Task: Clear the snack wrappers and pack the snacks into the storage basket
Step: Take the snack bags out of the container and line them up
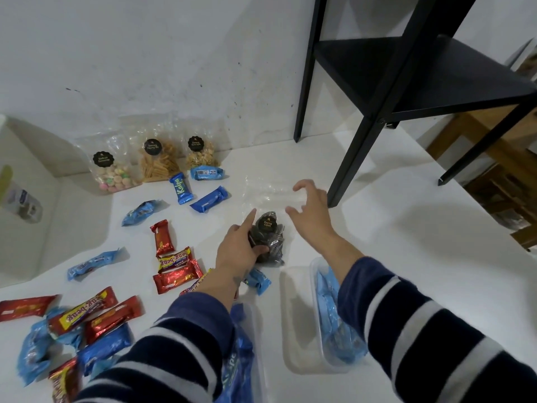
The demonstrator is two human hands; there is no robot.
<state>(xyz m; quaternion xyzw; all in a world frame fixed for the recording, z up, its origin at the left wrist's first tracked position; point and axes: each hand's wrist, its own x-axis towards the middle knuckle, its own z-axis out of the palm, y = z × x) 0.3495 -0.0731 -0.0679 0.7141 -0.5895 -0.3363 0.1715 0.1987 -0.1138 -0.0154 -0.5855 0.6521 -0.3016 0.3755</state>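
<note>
A white table (pixel 406 242) meets a scuffed white wall (pixel 174 53); a black shelf frame (pixel 392 82) stands at upper right. At centre, the left hand (pixel 236 251) grips a clear bag of dark snacks (pixel 268 234), the right hand (pixel 312 212) hovering beside, fingers released. Wrapped bars (pixel 174 274) litter the lower left.

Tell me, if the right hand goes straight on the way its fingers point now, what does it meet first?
Most likely the clear plastic top of the dark snack bag. The right hand hovers open, fingers pointing left over that plastic. Its height is unclear, so contact is a guess.
</note>
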